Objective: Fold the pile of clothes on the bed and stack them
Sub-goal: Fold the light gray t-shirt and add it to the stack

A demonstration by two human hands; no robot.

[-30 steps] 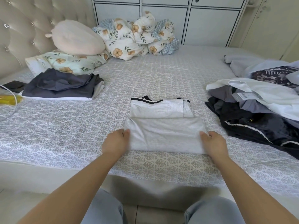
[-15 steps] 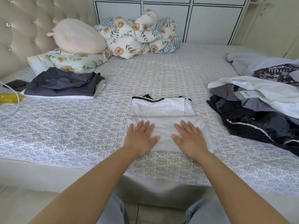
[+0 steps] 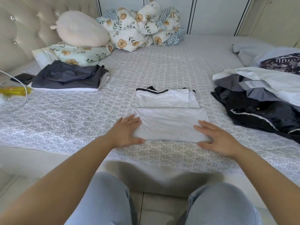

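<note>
Both hands, left [image 3: 125, 133] and right [image 3: 218, 140], lie flat on the half-folded light-grey cotton shirt [image 3: 168, 114], which likely needs one more fold before stacking.

Single head-worn wide view, facing forward and down, close over the bed [image 3: 81, 120] edge

A light grey shirt [image 3: 168, 116] with black collar trim lay folded flat at the centre of the bed. The folded stack [image 3: 69, 78] lay at ten o'clock, the unfolded pile [image 3: 263, 98] at three o'clock.
</note>
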